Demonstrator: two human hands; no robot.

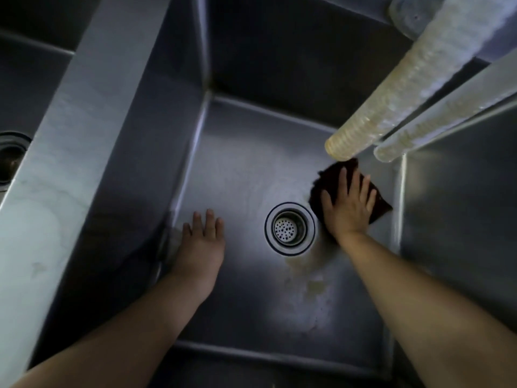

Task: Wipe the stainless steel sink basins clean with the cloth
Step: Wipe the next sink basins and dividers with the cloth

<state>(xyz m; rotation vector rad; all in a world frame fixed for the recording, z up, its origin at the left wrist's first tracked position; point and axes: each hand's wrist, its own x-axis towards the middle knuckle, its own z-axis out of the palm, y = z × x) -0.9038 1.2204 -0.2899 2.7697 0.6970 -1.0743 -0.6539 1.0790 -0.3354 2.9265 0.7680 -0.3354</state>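
Observation:
I look down into a deep stainless steel sink basin [243,180]. My right hand [349,205] presses flat on a dark brown cloth [324,177] on the basin floor, just right of the round drain strainer [289,228]. My left hand [202,242] rests flat, fingers apart and holding nothing, on the floor near the left wall. Yellowish stains [310,278] mark the floor below the drain.
A clear ribbed hose [391,102] hangs down from the upper right, its end just above the cloth. A steel divider [70,141] separates this basin from a second basin at the left with its own drain [11,161]. The right wall [453,214] is close to the cloth.

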